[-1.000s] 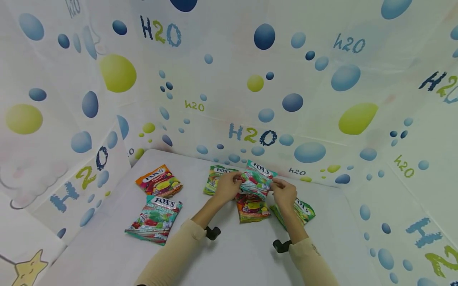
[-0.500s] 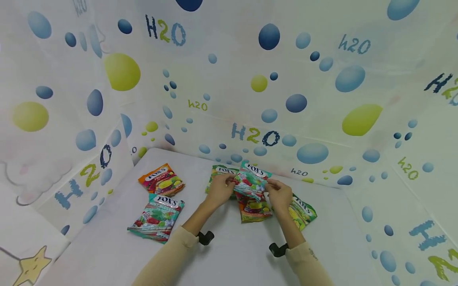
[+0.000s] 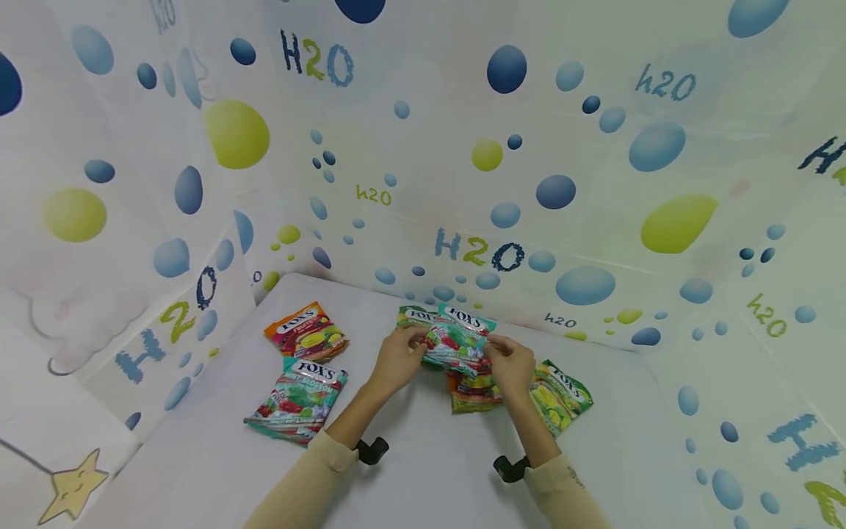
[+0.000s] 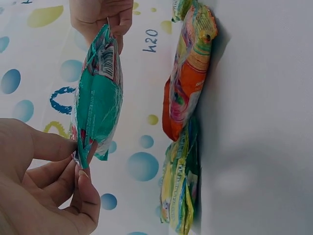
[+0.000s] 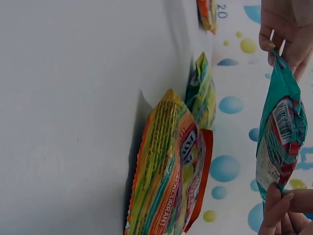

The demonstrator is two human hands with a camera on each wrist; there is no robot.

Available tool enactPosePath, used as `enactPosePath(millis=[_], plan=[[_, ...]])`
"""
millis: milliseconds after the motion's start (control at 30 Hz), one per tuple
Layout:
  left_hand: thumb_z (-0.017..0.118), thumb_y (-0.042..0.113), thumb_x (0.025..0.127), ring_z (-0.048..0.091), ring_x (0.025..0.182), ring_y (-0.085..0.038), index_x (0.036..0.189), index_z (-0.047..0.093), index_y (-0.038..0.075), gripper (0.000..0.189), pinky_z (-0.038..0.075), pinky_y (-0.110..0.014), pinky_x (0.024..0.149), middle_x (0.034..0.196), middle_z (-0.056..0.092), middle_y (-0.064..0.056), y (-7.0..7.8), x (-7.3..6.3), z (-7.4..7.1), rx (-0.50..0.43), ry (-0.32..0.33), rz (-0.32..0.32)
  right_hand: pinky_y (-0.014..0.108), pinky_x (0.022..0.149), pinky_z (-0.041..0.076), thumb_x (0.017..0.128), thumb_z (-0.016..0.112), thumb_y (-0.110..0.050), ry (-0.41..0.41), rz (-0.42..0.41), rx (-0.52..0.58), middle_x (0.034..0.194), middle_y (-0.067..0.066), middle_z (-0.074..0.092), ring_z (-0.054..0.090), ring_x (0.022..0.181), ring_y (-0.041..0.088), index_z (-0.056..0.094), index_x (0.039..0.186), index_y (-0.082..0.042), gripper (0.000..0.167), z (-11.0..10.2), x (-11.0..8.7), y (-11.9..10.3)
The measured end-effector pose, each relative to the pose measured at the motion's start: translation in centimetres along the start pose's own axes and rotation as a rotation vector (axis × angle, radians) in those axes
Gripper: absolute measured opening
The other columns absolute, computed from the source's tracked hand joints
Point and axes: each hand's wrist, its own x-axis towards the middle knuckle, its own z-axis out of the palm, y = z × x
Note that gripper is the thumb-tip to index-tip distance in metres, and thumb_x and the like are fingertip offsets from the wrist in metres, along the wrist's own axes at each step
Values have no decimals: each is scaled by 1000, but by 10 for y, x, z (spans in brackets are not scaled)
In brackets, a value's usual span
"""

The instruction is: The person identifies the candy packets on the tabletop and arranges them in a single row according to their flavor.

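Note:
A teal bag of Fox's candy is held up above the table between both hands. My left hand pinches its left edge, thumb against fingers, as the left wrist view shows. At the opposite edge my right hand pinches the bag the same way. Below and partly behind it lies an orange Fox's candy bag, seen clear of the raised bag in the left wrist view. A green Fox's bag lies farther back, half covered by the teal one.
To the left on the white table lie an orange Fox's bag and a teal Mint Blossom bag. A yellow-green Fox's bag lies right of the right hand. A patterned sheet rises behind the table.
Both hands have shifted the held teal bag slightly left and lower, uncovering more of the yellow-green bag at right. The head view has turned a little. The other bags lie unmoved.

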Motion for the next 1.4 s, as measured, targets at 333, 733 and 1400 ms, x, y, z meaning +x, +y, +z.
enactPosePath(millis=[333,733,1400], plan=[[70,6,97,64,99,-25,125,74,6,28,50,-42,82,104,74,-9,1,-15,-12,3,23,-11,23,65,51,92,79,-12,-15,4,52,95,6,79,69,83,18,82,107,-13,15,7,-13,-4],[71,8,97,61,91,-19,124,74,4,27,47,-34,74,98,72,-5,-3,-33,-21,24,45,-58,22,61,51,93,78,-10,-36,4,78,93,4,79,70,79,18,82,106,-13,14,14,-24,-3],[71,9,98,53,77,-14,122,75,7,25,45,-30,65,96,70,-3,-5,-62,-43,32,82,-106,21,67,51,89,81,-7,-50,8,137,92,4,79,69,81,17,83,103,-13,15,33,-49,-8]])
